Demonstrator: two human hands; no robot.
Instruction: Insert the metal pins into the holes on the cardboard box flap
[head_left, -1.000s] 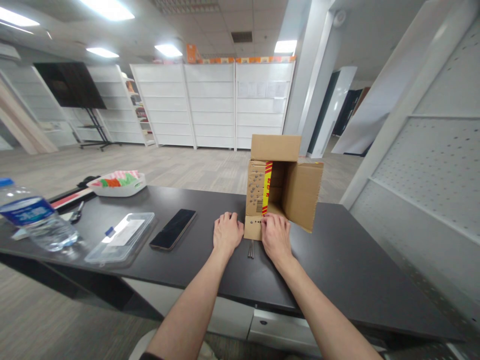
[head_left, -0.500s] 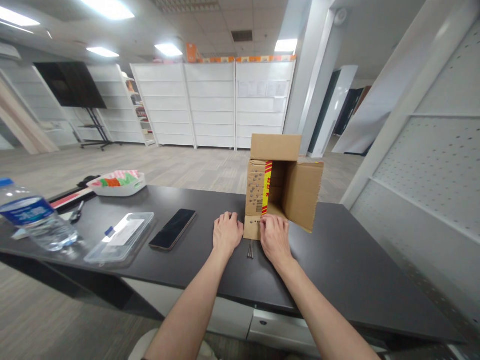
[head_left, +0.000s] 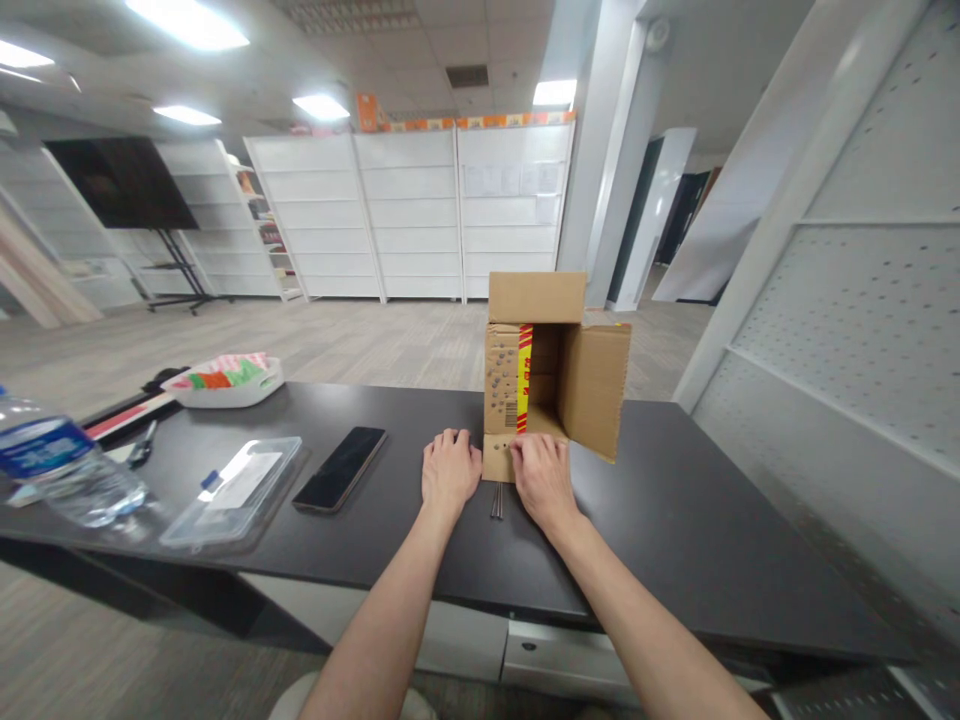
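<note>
Apparently to keep it steady, the person's left hand (head_left: pixel 450 470) lies flat and empty on the dark table (head_left: pixel 712 520) beside the open cardboard box (head_left: pixel 551 375), while the right hand (head_left: pixel 541 475) presses its fingers on the low front flap (head_left: pixel 498 455), with two thin metal rods (head_left: pixel 496 500) lying between the hands.

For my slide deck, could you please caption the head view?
Both hands, left hand and right hand, rest at an open cardboard box on a dark table.

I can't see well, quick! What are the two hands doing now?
Left hand: open, flat on the table, holding nothing.
Right hand: fingers rest on the cardboard box flap; any grip cannot be told.
</note>
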